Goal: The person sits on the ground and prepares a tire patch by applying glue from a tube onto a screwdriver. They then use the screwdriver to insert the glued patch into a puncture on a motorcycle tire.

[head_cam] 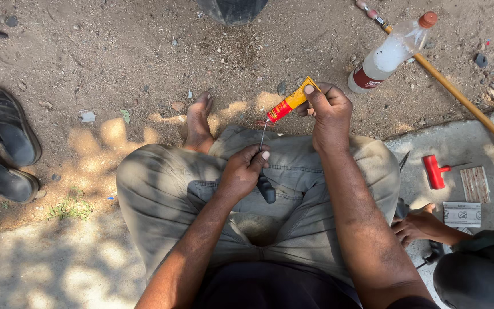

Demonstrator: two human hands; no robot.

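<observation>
The glue tube (pixel 288 103), red and yellow, is held up over the person's knees, just beyond the crossed legs, its nozzle pointing down and left. The right hand (pixel 330 111) grips its far, folded end, fingers (pixel 315 98) clenched around it with the thumb pressing on top. Below the nozzle, the left hand (pixel 242 171) pinches a thin metal tool (pixel 263 137) with a dark handle (pixel 266 189), holding it upright so the tip meets the mouth of the tube. Both hands are closed on what they hold.

To do this well, I'd say the squeeze should be slow and come from the folded end, so only a small bead comes out onto the tip. The left hand looks best braced against the thigh, as it is, keeping the thin shaft steady. Tube and tool should stay touching, or the glue may drip onto the trousers (pixel 293 189).

To the right, on the concrete slab (pixel 418 154), lie a red-handled tool (pixel 434 170) and a small paper packet (pixel 462 214), near another person's hand (pixel 418 226). A plastic bottle (pixel 390 52) lies on the dirt further off, sandals (pixel 4 143) at far left.
</observation>
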